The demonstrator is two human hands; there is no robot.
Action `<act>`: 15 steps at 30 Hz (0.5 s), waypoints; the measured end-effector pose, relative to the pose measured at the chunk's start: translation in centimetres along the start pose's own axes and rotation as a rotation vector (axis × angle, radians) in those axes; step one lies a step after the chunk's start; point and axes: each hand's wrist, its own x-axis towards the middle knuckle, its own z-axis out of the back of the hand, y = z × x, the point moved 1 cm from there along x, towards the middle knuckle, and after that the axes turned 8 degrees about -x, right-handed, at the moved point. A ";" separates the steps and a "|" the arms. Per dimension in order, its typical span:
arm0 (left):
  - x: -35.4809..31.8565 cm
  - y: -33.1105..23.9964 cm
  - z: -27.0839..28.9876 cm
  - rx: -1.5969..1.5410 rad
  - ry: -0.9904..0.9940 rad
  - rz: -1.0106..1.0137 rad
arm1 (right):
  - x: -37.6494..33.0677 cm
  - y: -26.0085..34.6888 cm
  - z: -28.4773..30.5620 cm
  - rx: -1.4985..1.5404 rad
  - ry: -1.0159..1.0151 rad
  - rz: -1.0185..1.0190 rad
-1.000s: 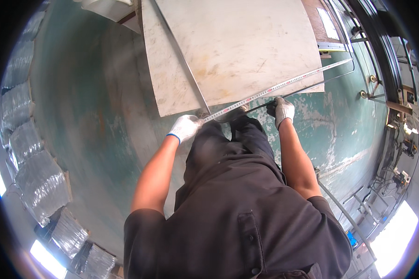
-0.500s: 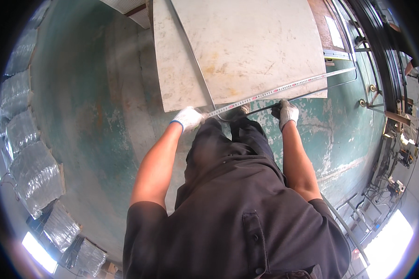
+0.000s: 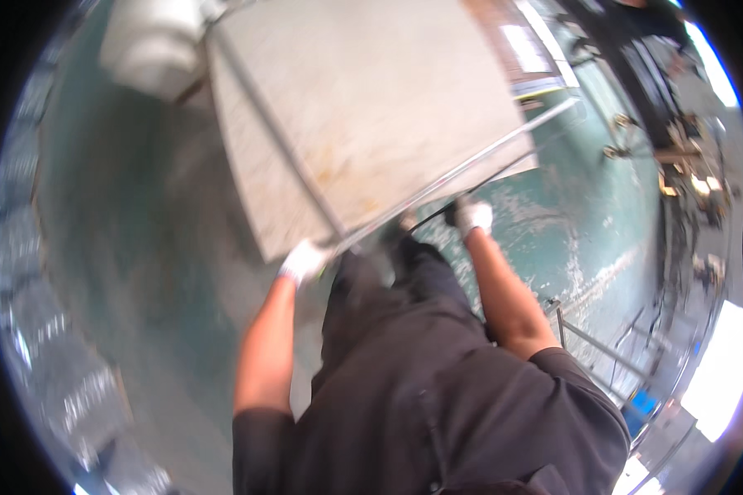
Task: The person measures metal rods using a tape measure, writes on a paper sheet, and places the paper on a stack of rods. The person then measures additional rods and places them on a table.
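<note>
My left hand (image 3: 305,259), in a white work glove, is closed at the near end of a long tape measure (image 3: 450,180). Its blade runs out to the upper right over a pale board. Most of what lies inside the fingers is hidden. In a white and dark glove, my right hand (image 3: 472,216) is closed around a thin dark metal rod (image 3: 429,219), which slants below the tape. A longer metal bar (image 3: 276,134) crosses the board from the upper left and ends beside my left hand. Blur softens the whole picture.
The large stained board (image 3: 371,91) lies before my feet on worn green floor (image 3: 173,289). A white bulky object (image 3: 153,45) stands at the upper left. Silvery wrapped bundles (image 3: 45,346) line the left side. Metal rails (image 3: 603,346) are at the lower right; another person (image 3: 644,21) is at the upper right.
The view has shifted and turned, so the board, tape and rod appear farther left. The white object at the upper left has come more into view. Both hands keep their holds.
</note>
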 end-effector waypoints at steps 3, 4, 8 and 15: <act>0.7 2.3 -1.0 -0.184 -0.033 -0.090 | 0.6 -0.2 -1.3 0.383 0.001 -0.203; 0.9 2.9 -1.3 -0.210 -0.033 -0.056 | 1.0 -0.5 -2.0 0.524 0.049 -0.243; -0.9 0.1 -1.8 -0.216 -0.051 -0.153 | -2.6 2.6 4.3 0.794 0.036 -0.379; -3.7 -2.4 -6.6 -0.336 -0.065 -0.137 | -1.4 8.0 9.1 1.230 0.218 -0.179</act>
